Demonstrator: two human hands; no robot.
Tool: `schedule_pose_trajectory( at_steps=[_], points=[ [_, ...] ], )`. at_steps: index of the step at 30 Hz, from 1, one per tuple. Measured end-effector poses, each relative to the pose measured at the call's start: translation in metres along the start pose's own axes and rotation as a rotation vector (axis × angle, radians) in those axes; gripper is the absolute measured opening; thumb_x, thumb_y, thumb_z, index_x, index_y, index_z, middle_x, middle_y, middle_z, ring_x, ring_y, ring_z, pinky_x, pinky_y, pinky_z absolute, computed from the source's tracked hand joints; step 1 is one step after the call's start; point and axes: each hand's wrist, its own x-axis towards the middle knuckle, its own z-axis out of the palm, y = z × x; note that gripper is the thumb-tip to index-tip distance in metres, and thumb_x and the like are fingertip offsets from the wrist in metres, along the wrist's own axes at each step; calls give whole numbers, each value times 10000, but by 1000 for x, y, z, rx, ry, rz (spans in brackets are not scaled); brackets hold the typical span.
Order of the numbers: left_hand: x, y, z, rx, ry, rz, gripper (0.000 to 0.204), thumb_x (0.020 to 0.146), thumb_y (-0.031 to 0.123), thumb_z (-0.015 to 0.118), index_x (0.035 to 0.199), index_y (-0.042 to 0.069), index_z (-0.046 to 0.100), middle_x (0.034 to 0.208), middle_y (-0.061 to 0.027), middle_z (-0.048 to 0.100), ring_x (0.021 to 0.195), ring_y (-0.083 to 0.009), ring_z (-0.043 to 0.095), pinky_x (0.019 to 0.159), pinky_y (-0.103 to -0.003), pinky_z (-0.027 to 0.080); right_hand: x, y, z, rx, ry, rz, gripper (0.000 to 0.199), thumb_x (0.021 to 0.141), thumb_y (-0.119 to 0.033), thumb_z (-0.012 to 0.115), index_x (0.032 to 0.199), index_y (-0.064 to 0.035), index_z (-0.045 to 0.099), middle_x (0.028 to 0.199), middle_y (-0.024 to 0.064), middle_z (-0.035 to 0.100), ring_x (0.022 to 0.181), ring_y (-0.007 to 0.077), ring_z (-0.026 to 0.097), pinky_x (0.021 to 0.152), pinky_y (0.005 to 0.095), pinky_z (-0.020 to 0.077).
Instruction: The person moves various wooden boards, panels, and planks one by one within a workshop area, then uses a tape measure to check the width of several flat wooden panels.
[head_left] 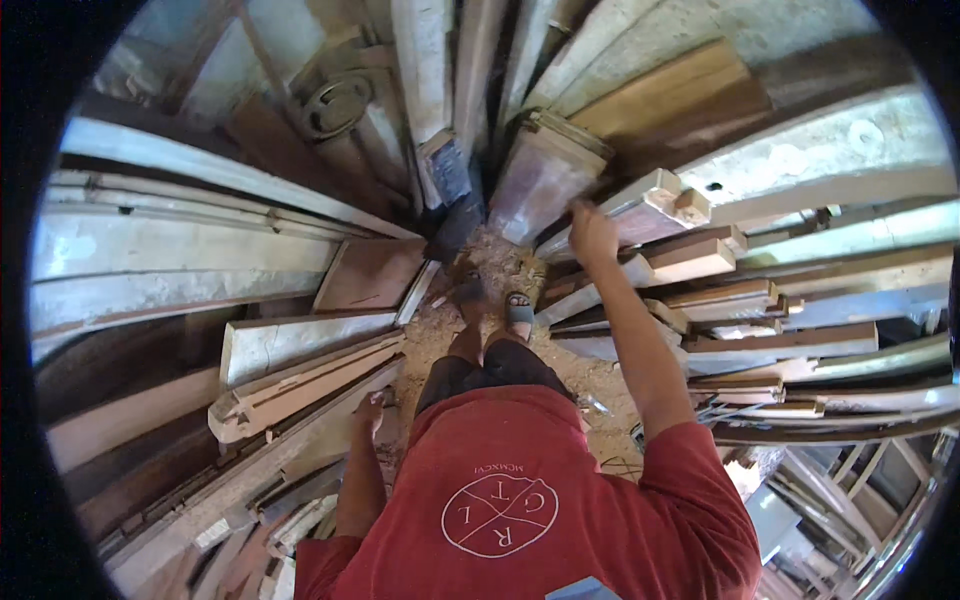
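Note:
My right hand (593,238) is stretched forward, its fingers curled at the edge of a reddish-faced stack of boards (545,180) leaning upright ahead of me. Whether it grips a board or only rests against one is hidden by the hand itself. Just right of it are the squared ends of a pale timber stack (665,205). Low at my left side hangs my left hand (370,412), fingers bent together, with something small and pale perhaps at the fingertips. Nearest to it lies a long plank (340,420) in the left-hand pile.
Planks crowd both sides, including a light-edged board (290,340) at left and beam ends (730,300) jutting out at right. Sawdust (580,375) covers the floor around my sandalled feet (519,308). A brown panel (370,275) leans at the left, and a round metal wheel (335,105) stands behind.

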Motion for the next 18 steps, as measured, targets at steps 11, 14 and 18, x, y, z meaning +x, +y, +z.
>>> schedule_pose_trajectory(
  at_steps=[11, 14, 18],
  points=[
    [79, 131, -28, 289, 12, 406, 373, 960, 299, 517, 1187, 28, 635, 1228, -204, 623, 1173, -366, 560, 979, -399, 439, -234, 118, 55, -29, -105, 768, 693, 770, -165, 648, 1406, -108, 379, 1420, 211, 369, 1270, 414, 406, 1006, 513, 397],
    [133, 99, -46, 628, 49, 813, 327, 962, 279, 533, 1137, 28, 648, 1213, -182, 630, 1141, -324, 585, 974, -382, 444, -258, 134, 58, 11, 15, 924, 864, 766, -128, 588, 1518, -60, 170, 1503, 270, 256, 1378, 433, 303, 1096, 499, 329],
    [126, 159, -53, 416, -53, 635, 261, 948, 238, 550, 1114, 65, 653, 1133, -165, 667, 1069, -306, 625, 923, -392, 477, -285, 130, 75, 73, 25, 910, 1061, 701, -125, 693, 1532, -49, 37, 1562, 286, 84, 1449, 443, 137, 1134, 490, 291]
  ],
)
